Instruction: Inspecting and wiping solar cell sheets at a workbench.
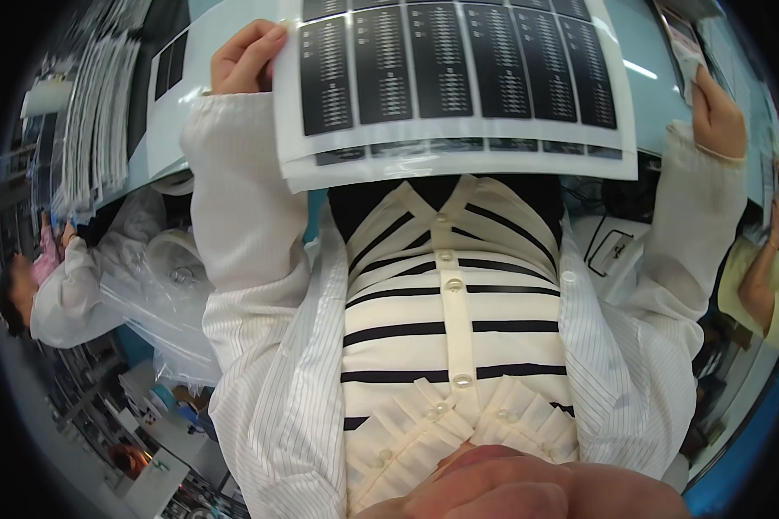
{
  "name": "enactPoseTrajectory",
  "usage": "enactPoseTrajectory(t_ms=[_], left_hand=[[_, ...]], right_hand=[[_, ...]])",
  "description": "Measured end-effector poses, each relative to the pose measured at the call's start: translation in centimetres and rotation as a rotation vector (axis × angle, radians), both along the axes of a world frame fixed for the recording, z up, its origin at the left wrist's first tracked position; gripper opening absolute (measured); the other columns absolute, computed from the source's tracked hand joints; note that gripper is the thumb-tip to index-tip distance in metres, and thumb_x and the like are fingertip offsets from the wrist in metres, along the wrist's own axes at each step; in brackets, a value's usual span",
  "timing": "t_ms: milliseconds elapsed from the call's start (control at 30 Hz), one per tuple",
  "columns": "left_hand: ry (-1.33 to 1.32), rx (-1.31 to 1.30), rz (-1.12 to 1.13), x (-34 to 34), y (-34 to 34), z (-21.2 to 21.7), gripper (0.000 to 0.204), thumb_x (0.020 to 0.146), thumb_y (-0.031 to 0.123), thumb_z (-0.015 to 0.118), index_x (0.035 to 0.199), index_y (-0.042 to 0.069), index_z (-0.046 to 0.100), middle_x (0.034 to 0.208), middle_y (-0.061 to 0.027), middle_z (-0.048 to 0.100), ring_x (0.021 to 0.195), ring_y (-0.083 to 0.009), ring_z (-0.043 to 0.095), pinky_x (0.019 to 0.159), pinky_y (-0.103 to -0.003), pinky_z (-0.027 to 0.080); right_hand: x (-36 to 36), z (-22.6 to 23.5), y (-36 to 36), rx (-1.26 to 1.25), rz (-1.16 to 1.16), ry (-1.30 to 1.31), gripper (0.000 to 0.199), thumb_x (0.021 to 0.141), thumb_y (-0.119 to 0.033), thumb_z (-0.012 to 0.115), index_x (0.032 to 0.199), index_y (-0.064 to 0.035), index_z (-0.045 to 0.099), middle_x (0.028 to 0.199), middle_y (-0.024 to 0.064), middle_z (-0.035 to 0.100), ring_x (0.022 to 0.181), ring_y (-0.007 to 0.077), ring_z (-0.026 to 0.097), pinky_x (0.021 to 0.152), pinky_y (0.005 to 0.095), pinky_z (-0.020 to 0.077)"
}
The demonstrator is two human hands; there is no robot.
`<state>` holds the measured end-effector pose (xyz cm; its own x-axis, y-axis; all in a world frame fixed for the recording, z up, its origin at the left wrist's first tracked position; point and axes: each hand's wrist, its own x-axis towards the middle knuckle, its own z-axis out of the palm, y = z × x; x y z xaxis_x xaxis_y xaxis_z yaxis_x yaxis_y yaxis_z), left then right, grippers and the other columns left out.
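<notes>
A white sheet [459,154] printed with rows of black panels lies in front of me, its near edge reaching over the front of the table. My left hand [247,59] is closed at the sheet's left edge, fingers curled and the thumb side against it. Off to the right, my right hand [718,117] is closed around the near end of a slim white object [689,71]. Its far part lies by a flat item with a pinkish face [679,33]. Where one ends and the other begins is hard to make out.
Stacked sheets [99,121] stand at the left, beside another pale sheet [166,104] on the light blue tabletop [653,95]. Clear plastic wrap [160,294] hangs below. Co-workers are at the far left [69,298] and far right [753,277].
</notes>
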<state>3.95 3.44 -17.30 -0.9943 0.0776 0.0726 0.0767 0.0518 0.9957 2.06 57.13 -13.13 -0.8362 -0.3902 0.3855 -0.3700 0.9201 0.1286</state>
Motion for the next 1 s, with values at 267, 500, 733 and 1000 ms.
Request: enactPoseTrajectory(t_ms=[267,500,733,1000], left_hand=[[-0.063,0.002,0.02,0.2,0.7,0.6,0.021,0.09,0.025,0.063,0.077,0.008,0.062,0.056,0.0065,0.046,0.051,-0.0027,0.04,0.051,-0.02,0.033],[-0.081,0.063,-0.015,0.3,0.9,0.9,0.022,0.09,0.021,0.062,0.074,0.007,0.057,0.058,0.0055,0.043,0.054,-0.0035,0.039,0.055,-0.021,0.034],[-0.059,0.018,-0.018,0.7,1.1,1.0,0.021,0.09,0.02,0.062,0.074,0.007,0.056,0.061,0.0043,0.048,0.056,-0.0036,0.04,0.056,-0.021,0.034],[-0.007,0.102,-0.103,0.8,1.1,1.0,0.018,0.091,0.016,0.061,0.079,0.003,0.057,0.07,0.0021,0.057,0.062,-0.0038,0.046,0.058,-0.02,0.037]], right_hand=[[-3.5,0.4,-1.8,-0.184,0.128,-0.088,0.028,0.092,-0.003,0.055,0.119,0.0027,0.061,0.095,0.0149,0.071,0.081,0.0194,0.069,0.071,0.0261,0.0519],[-2.6,6.0,-11.7,-0.06,0.682,-0.265,0.022,0.085,0.003,0.055,0.105,0.0073,0.062,0.092,0.0173,0.067,0.074,0.0252,0.067,0.065,0.0285,0.0515],[2.0,3.3,-25.3,0.107,0.92,-0.22,0.014,0.072,-0.014,0.068,0.076,-0.0082,0.056,0.064,0.0029,0.047,0.054,0.0157,0.052,0.049,0.0291,0.0431],[-0.4,4.8,-27.5,0.173,0.852,-0.207,0.016,0.072,-0.015,0.066,0.084,-0.0101,0.058,0.067,0.0028,0.047,0.057,0.0148,0.052,0.049,0.0306,0.0435]])
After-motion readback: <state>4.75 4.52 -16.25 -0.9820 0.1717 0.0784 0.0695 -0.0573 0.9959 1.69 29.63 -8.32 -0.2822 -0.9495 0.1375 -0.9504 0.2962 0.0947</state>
